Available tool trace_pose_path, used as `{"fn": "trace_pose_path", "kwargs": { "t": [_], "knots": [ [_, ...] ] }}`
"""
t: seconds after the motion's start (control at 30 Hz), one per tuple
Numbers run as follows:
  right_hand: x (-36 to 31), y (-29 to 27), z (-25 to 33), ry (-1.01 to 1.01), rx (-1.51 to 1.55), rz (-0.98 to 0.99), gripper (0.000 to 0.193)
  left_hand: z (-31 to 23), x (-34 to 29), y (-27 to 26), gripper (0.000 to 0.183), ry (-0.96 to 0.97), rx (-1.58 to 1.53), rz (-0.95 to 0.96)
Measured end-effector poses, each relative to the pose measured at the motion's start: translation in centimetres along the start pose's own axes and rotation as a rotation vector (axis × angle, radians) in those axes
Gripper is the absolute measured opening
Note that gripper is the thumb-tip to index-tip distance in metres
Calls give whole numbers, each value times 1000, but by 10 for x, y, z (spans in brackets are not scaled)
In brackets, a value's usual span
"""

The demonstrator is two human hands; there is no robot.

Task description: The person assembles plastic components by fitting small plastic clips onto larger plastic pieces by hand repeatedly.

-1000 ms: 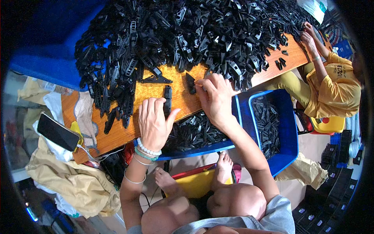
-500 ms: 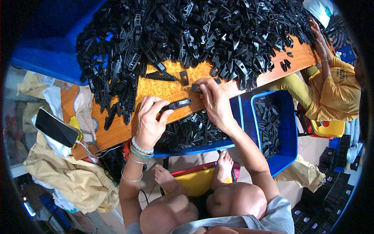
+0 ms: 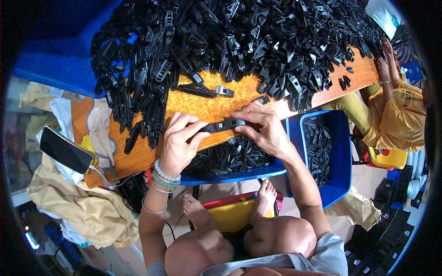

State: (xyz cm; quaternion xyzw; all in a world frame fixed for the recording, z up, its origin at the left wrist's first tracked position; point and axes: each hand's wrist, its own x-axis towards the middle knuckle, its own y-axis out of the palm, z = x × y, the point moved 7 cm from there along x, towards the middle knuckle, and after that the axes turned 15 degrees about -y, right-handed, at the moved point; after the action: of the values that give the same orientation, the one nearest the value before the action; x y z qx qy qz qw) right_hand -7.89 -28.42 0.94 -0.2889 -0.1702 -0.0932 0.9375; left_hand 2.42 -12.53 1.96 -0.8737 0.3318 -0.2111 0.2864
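Observation:
My left hand point(image 3: 178, 146) pinches the left end of a long black plastic part point(image 3: 214, 127) between thumb and fingers, just above the near edge of the table. With thumb and fingertips, my right hand point(image 3: 269, 133) grips a small black plastic piece point(image 3: 235, 122) at the other end. The two parts meet in a line, touching; whether they are locked together I cannot tell. Beyond my hands, another long black part and a small shiny black piece point(image 3: 224, 91) lie on the wooden table point(image 3: 191, 105). A large heap of black plastic parts point(image 3: 212, 41) covers the far side.
Below the table edge stands a blue bin point(image 3: 235, 177) of black parts, with another blue bin point(image 3: 340, 175) to its right. A phone point(image 3: 66, 151) leans at the left near a cloth point(image 3: 99, 129). At the right sits a co-worker in a yellow shirt point(image 3: 400, 115).
My right hand has brought the small piece down against the long part in my left hand. The view has shifted slightly, and the co-worker's hands have moved.

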Motion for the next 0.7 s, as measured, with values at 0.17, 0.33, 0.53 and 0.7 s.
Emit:
{"fn": "trace_pose_path", "kwargs": {
  "t": [0.17, 0.33, 0.53, 0.7],
  "knots": [
    [-2, 2, 0, -32, 24, -11, 32, 1, 2, -1, 21, -12, -37, 27],
    [1, 6, 4, -53, -35, -18, 34, -5, 5, 3, 22, 55, -33, 74],
    [1, 19, 11, -77, -136, 6, 32, -8, 4, 4, 24, 107, 18, 78],
    [0, 13, 26, -42, 120, 205, 38, -17, 22, -12, 33, 139, 57, 28]
  ]
}}
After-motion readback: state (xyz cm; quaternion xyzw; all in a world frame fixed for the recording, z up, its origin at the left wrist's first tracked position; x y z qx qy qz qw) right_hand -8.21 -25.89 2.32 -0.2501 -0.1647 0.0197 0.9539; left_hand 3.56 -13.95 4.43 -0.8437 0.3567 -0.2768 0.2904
